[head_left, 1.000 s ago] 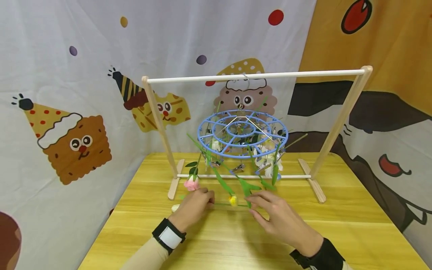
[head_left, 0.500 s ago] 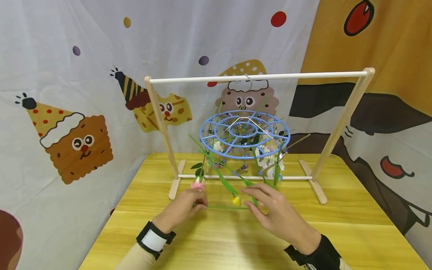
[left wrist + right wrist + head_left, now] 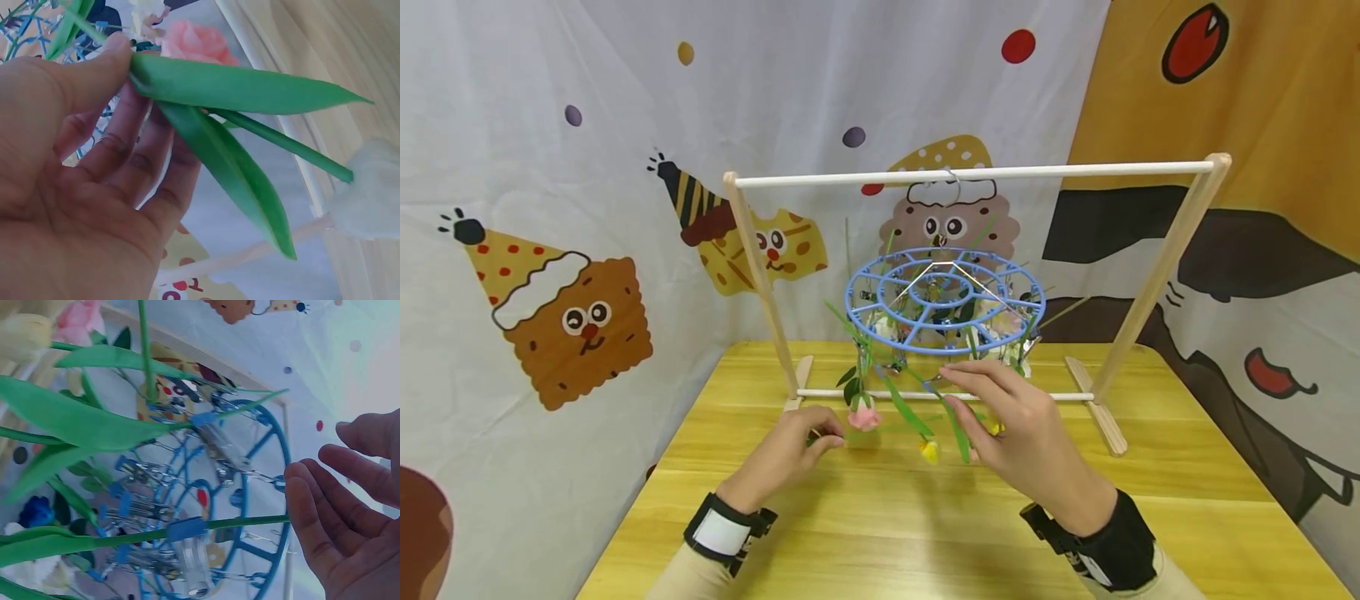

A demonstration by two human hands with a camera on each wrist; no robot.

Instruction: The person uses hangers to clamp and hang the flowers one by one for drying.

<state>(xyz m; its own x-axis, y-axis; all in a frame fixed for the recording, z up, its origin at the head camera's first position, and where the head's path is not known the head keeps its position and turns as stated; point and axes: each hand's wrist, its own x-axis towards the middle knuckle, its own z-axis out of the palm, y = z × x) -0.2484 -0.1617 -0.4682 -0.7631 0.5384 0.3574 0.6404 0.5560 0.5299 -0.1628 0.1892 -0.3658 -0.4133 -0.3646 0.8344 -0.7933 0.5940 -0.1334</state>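
In the left wrist view my left hand (image 3: 106, 144) pinches an artificial white tulip (image 3: 369, 194) by its stem, right where two long green leaves (image 3: 250, 84) join it. From the head view, the left hand (image 3: 786, 450) is low at the left, and the bloom is hidden. My right hand (image 3: 1011, 412) is raised in front of a round blue clip hanger (image 3: 940, 350). Its fingers are spread and slightly bent beside the hanger's rim (image 3: 284, 450), with nothing between them. Metal clips with blue tips (image 3: 190, 562) hang there, gripping green flower stems (image 3: 250, 522).
The hanger hooks over the white bar (image 3: 850, 178) of a wooden stand (image 3: 1157, 283). A pink rose (image 3: 865, 415) and a yellow flower (image 3: 929, 451) hang head down from it, above the wooden table (image 3: 880, 533). A printed cloth (image 3: 760, 83) covers the back.
My left hand has drawn left with the tulip, away from the right hand. My right hand has risen from beside the stem to the hanging clips. The pink rose has swung a little right.
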